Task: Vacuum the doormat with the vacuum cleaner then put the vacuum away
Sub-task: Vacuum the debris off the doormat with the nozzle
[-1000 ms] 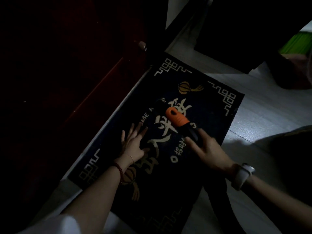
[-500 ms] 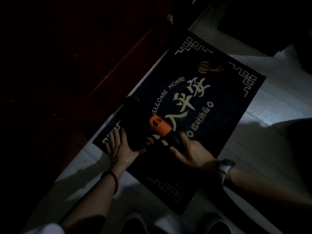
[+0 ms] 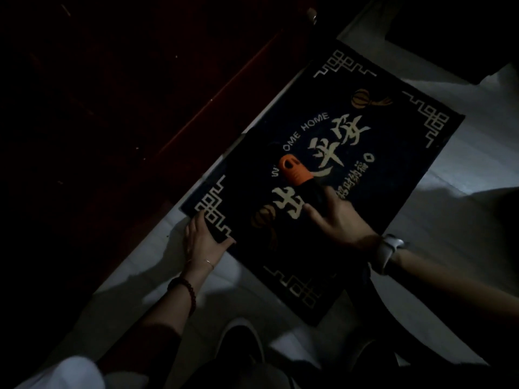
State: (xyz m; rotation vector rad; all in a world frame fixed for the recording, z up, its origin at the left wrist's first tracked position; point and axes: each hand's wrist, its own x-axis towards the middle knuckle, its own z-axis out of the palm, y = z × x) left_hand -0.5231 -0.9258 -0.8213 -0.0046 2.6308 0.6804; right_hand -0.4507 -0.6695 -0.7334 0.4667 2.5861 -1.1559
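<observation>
At the far left stands a dark red door [image 3: 140, 108], its lower edge running diagonally beside the mat [image 3: 393, 178]. The mat is a dark rectangle of short pile with pale woven corner knots, lanterns and the words "WELCOME HOME". It lies flat on a pale smooth floor [image 3: 463, 220], with its long axis going from lower left to upper right, along the door.

The left hand [image 3: 200, 238] rests at the near left corner of the mat. Its fingers are straight and pressed flat on the edge, the thumb lies on the pile, and it holds nothing. A dark bead bracelet [image 3: 186, 289] is on this wrist.

More to the right, the vacuum [image 3: 302, 178] lies over the middle of the mat. It is a small handheld one with a ribbed orange part and a black body. Its axis points up and left, across the mat, away from the right hand [image 3: 341, 220]. This hand holds the black body with fingers curled around it, and it is the hand that works. A white watch [image 3: 389, 252] is on its wrist.

I judge that the next strokes must go to the far right part of the mat, which lies away from both hands.
</observation>
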